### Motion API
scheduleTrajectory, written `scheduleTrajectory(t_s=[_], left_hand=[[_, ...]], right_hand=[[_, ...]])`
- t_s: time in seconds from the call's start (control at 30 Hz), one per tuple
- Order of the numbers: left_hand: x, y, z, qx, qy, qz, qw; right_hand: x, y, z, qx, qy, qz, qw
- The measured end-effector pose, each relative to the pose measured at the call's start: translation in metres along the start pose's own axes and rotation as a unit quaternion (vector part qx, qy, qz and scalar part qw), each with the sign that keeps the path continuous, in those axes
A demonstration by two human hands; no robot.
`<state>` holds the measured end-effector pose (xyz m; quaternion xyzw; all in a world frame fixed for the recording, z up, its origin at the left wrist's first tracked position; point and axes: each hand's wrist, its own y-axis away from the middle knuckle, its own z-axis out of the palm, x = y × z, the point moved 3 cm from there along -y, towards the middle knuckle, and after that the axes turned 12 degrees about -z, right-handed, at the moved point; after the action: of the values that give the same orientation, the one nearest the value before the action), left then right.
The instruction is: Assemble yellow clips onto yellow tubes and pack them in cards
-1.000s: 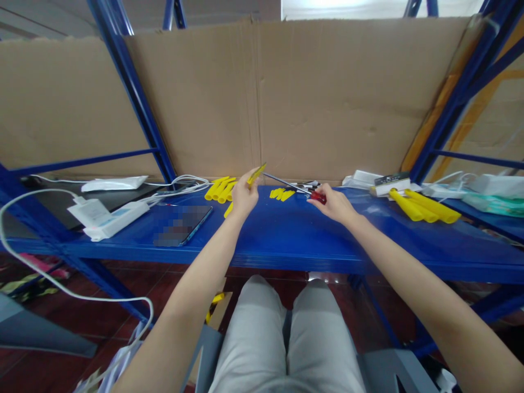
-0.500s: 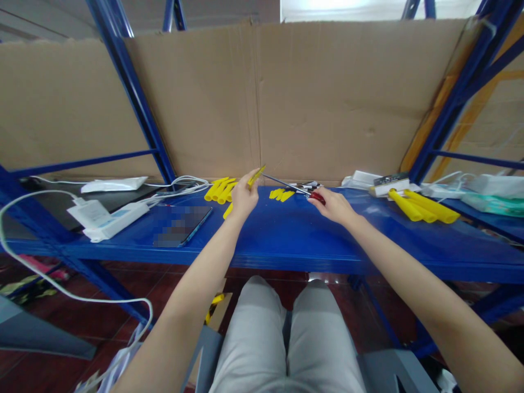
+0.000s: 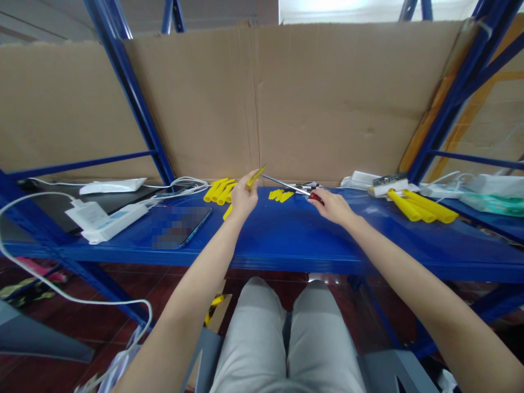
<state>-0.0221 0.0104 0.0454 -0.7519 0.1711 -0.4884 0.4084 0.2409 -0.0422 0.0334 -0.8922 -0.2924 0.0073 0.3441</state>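
My left hand point(image 3: 245, 195) is closed around a thin yellow strip or flattened tube point(image 3: 256, 175), which sticks up past the fingertips. A red-handled tool point(image 3: 289, 186) with a long, slender metal shaft or blade is gripped in my right hand point(image 3: 329, 204). Its tip points left and ends close to the yellow piece; whether they touch, I cannot tell. Between the hands, several short yellow pieces point(image 3: 280, 195) lie in a row on the blue shelf point(image 3: 295, 234). Several longer yellow tubes point(image 3: 220, 191) rest just left of my left hand, partly behind it.
Large yellow tubes point(image 3: 421, 208) lie at the right beside a small box point(image 3: 388, 185). To the left are a phone-like device point(image 3: 182, 228), a white power strip point(image 3: 114, 222) and white cables point(image 3: 190, 184). A cardboard sheet point(image 3: 327, 103) stands along the back between blue posts.
Both hands keep almost the same place and grip. The view has shifted very slightly; the tool's metal part looks a little wider near the handle.
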Motion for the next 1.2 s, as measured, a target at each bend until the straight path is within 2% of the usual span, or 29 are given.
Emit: scheduleTrajectory(t_s=[0.13, 0.3, 0.47, 0.63, 0.83, 1.03, 1.2], left_hand=[[-0.0009, 0.0003, 0.0006, 0.003, -0.001, -0.001, 1.000], [0.0000, 0.0005, 0.0005, -0.001, -0.004, -0.008, 1.000], [0.0018, 0.0009, -0.0007, -0.002, -0.004, -0.016, 1.000], [0.0029, 0.0012, -0.0017, 0.001, -0.014, -0.012, 1.000], [0.0018, 0.0017, -0.0008, -0.002, -0.021, -0.004, 1.000], [-0.0006, 0.0012, -0.0006, 0.000, -0.012, -0.009, 1.000], [-0.0016, 0.0002, -0.0008, 0.003, -0.013, -0.004, 1.000]], right_hand=[[0.0041, 0.0019, 0.0001, 0.018, -0.015, 0.019, 1.000], [0.0043, 0.0021, -0.0009, 0.044, 0.016, -0.010, 0.999], [0.0024, 0.0022, -0.0024, 0.056, 0.033, -0.008, 0.998], [0.0011, 0.0016, -0.0017, 0.040, 0.013, -0.012, 0.999], [0.0051, 0.0016, -0.0022, 0.028, 0.008, 0.037, 0.999], [-0.0004, 0.0002, -0.0038, -0.001, 0.033, 0.033, 0.999], [-0.0026, -0.0010, -0.0030, -0.021, 0.011, 0.035, 0.999]])
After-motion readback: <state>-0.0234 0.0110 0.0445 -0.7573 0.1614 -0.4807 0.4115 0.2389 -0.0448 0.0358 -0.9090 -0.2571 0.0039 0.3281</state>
